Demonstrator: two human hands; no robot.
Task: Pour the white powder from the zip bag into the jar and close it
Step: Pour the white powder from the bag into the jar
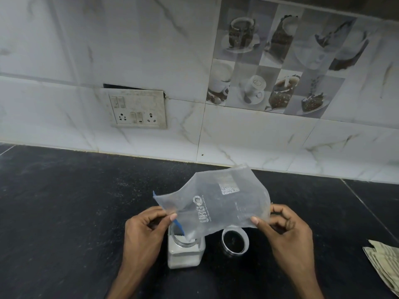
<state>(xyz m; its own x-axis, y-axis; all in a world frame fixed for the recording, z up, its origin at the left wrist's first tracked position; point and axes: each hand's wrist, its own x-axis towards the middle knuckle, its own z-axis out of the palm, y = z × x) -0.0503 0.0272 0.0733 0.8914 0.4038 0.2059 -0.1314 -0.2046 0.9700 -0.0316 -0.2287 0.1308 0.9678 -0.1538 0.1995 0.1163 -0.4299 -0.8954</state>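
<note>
Behind the zip bag [218, 203], jar [185, 253] mouth hidden

You are pinching a thin, clear plastic zip bag [218, 203], lightly frosted and crinkled, with white print and a blue strip at its mouth. Below it the jar [185, 253] is looking like clear, glossy glass or plastic. Right of the jar, the lid [235, 241] is showing a shiny metallic rim. The bench [64, 201] is looking like dark speckled stone.

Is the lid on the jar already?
No, the lid lies on the black counter beside the open jar, while both hands hold the zip bag over it.
</note>
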